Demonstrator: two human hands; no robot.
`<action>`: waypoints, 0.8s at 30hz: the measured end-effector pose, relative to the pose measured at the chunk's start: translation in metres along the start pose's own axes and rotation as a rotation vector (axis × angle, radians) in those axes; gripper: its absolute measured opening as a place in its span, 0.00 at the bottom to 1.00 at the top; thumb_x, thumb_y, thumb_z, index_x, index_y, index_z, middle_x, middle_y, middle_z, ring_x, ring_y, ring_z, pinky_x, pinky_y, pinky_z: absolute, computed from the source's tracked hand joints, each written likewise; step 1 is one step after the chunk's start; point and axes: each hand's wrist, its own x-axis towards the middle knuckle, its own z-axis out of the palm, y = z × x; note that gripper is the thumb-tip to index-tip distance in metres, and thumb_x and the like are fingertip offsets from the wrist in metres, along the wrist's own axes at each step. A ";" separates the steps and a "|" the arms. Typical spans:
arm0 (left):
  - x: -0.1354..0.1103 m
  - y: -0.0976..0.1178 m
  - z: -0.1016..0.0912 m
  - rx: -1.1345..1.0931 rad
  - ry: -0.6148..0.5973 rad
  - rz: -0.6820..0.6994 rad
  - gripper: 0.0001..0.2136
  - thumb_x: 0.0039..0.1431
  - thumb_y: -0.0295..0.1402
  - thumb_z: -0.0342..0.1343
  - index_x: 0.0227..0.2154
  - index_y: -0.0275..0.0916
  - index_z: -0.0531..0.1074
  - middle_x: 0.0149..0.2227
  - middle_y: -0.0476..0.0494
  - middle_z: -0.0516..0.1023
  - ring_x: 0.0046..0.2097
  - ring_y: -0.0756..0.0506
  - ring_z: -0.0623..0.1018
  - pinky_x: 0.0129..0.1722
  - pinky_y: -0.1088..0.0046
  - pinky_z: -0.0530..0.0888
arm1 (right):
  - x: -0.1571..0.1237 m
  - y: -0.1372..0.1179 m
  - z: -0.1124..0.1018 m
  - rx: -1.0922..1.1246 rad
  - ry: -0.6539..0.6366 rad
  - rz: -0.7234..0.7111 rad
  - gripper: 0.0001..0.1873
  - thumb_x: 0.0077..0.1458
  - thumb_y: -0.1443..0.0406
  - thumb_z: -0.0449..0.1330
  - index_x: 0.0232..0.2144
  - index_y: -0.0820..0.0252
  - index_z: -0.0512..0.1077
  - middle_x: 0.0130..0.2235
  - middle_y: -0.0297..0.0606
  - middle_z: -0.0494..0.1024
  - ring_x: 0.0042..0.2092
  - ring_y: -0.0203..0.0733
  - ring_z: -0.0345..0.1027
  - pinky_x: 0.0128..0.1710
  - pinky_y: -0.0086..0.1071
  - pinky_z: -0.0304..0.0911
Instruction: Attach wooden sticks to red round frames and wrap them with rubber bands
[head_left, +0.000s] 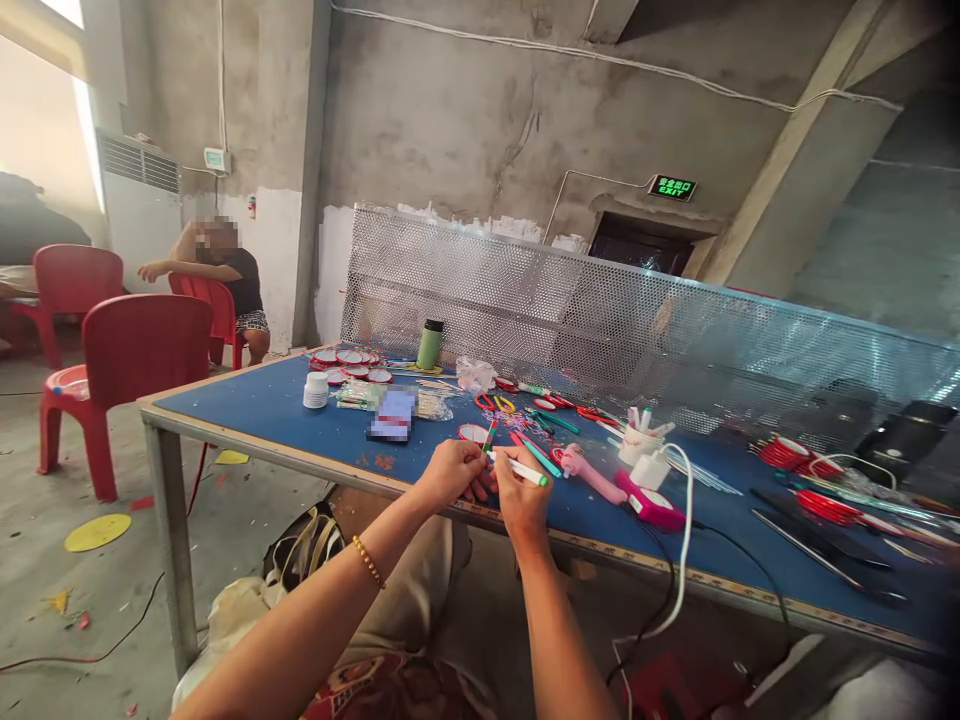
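The right hand (525,497) is closed around a white marker (519,466) with a green end, held slantwise just over the table's near edge. Right beside it, the left hand (452,470) pinches a thin red-and-green strip (490,436) that sticks up from its fingertips; the marker's other end is close to the strip, though whether they touch I cannot tell. Just beyond the hands lies a red-rimmed disc (471,432). To their right are a pink thing (592,474), a magenta box (651,503) and a cup (637,442) of pens. To their left lie a phone (392,416) and, farther out, a white jar (315,390). Beyond these stands a green bottle (430,346), with more discs (351,362) to its left. Mesh (525,290) rises behind the table (232,408). Far left, a person (238,280) sits.
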 end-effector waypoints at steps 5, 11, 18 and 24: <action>0.000 0.000 0.000 -0.005 -0.002 -0.003 0.08 0.58 0.27 0.49 0.24 0.35 0.67 0.23 0.46 0.78 0.20 0.52 0.77 0.15 0.84 0.68 | 0.000 0.003 0.000 -0.004 -0.001 0.002 0.12 0.59 0.59 0.57 0.28 0.59 0.73 0.21 0.31 0.71 0.22 0.36 0.64 0.24 0.29 0.62; 0.000 0.001 0.001 -0.009 0.000 -0.009 0.09 0.58 0.27 0.49 0.23 0.35 0.66 0.22 0.46 0.78 0.20 0.51 0.78 0.15 0.84 0.67 | 0.000 0.002 0.000 -0.017 0.001 -0.013 0.11 0.58 0.60 0.56 0.27 0.59 0.72 0.22 0.32 0.72 0.23 0.36 0.65 0.25 0.29 0.63; -0.001 0.002 0.001 -0.020 -0.002 -0.018 0.08 0.58 0.28 0.50 0.24 0.34 0.67 0.23 0.45 0.78 0.19 0.52 0.77 0.15 0.84 0.68 | 0.000 -0.006 -0.002 -0.041 -0.001 -0.019 0.11 0.58 0.60 0.57 0.27 0.59 0.72 0.22 0.33 0.73 0.22 0.36 0.65 0.23 0.29 0.62; -0.001 0.004 0.000 -0.056 -0.009 -0.050 0.07 0.59 0.28 0.49 0.26 0.33 0.69 0.24 0.43 0.79 0.19 0.52 0.77 0.15 0.83 0.67 | 0.000 -0.010 0.000 0.095 0.050 0.059 0.12 0.56 0.58 0.59 0.26 0.59 0.71 0.20 0.30 0.71 0.19 0.35 0.63 0.20 0.28 0.61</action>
